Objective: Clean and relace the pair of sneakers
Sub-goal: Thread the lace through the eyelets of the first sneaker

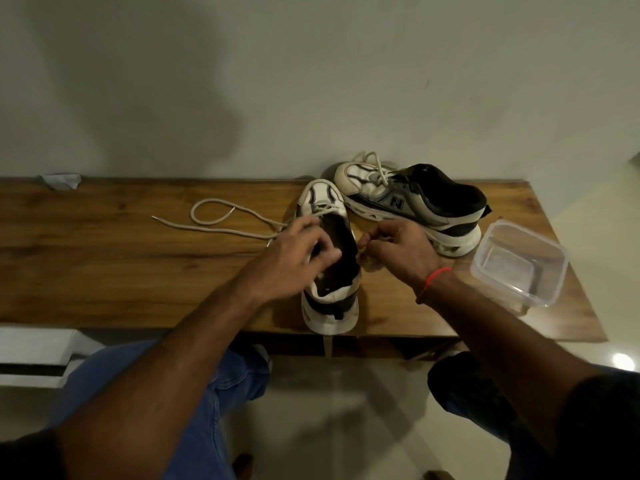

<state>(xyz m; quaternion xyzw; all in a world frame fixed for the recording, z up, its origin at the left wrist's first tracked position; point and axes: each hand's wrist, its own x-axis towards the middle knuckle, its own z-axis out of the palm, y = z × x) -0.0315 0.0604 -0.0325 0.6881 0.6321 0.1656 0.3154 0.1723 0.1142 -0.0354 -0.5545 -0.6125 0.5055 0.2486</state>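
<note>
Though unlaced, sneaker (330, 258) under left hand (294, 258)

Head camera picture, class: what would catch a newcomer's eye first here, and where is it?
First, the near sneaker at the front edge of the wooden table, with the left hand on its opening and the right hand pinched beside it. Behind lies the second sneaker; a loose lace trails left; a clear plastic container sits right.

A person seen from above, with bare forearms, a thin red thread band (437, 274) around the right wrist, blue denim jeans (194, 386) on both legs, and dark short sleeves just visible at the lower corners.
</note>
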